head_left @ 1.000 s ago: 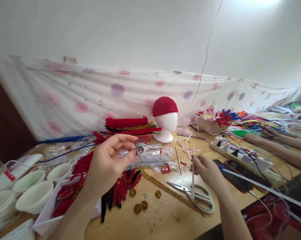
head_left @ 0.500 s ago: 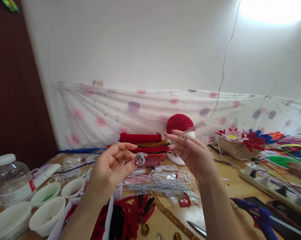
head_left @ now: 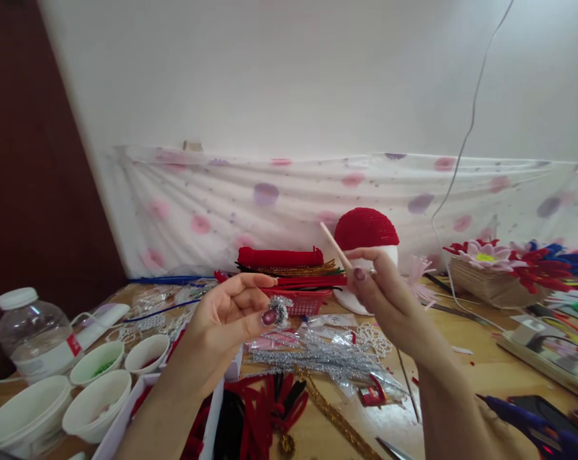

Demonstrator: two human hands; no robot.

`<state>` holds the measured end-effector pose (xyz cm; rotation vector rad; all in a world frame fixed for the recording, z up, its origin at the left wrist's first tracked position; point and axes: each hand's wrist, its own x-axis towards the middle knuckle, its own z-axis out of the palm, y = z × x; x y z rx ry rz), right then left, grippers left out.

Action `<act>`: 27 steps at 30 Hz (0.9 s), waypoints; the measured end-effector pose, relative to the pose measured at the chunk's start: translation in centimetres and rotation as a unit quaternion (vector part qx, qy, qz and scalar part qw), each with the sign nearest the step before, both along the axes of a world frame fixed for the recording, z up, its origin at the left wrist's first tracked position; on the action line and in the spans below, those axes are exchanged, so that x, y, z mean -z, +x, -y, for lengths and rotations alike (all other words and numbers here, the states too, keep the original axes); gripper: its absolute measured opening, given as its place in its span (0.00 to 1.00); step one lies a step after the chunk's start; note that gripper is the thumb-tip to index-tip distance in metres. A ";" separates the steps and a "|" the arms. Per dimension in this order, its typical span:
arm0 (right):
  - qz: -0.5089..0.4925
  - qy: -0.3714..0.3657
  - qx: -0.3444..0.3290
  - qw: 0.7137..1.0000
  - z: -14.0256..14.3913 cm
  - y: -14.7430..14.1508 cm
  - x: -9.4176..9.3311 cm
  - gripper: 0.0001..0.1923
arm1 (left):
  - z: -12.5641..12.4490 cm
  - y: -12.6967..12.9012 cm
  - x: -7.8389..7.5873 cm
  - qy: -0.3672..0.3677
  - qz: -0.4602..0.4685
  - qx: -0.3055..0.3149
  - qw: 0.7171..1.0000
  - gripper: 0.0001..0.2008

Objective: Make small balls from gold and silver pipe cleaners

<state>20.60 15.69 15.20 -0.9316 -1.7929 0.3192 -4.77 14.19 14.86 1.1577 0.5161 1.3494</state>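
My left hand (head_left: 226,332) pinches a small curled bit of silver tinsel stem (head_left: 280,310) between thumb and fingers; its lower part is partly behind the thumb. To the right, my right hand (head_left: 385,294) grips a thin pale stick (head_left: 335,245), which points up and to the left. The two hands are apart, raised above the table. Below them lies a bundle of silver tinsel stems (head_left: 312,354) in clear plastic. Behind the hands sits a red basket (head_left: 301,303) with red and gold stems across it.
A white head form with a red cap (head_left: 366,228) stands behind my right hand. White bowls (head_left: 97,402) and a plastic bottle (head_left: 34,332) are at left. A blue glue gun (head_left: 523,418), scissors (head_left: 389,449) and a power strip (head_left: 548,367) lie at right, near felt-like flowers (head_left: 485,259).
The stick in my right hand has swung from pointing right to pointing up and left. My left hand keeps its pinch on the tinsel. The view has turned slightly left.
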 end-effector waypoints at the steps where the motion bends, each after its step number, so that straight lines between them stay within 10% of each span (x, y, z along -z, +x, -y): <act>1: 0.006 0.008 -0.031 0.999 0.5 -0.9 -0.1 0.08 | 0.2 0.2 -0.1 -0.009 0.010 0.007 1.000 0.18; 27: 0.129 0.084 -0.117 0.981 2.7 -2.8 -1.5 0.12 | 1.1 1.1 -0.6 -0.053 0.084 0.054 0.994 0.15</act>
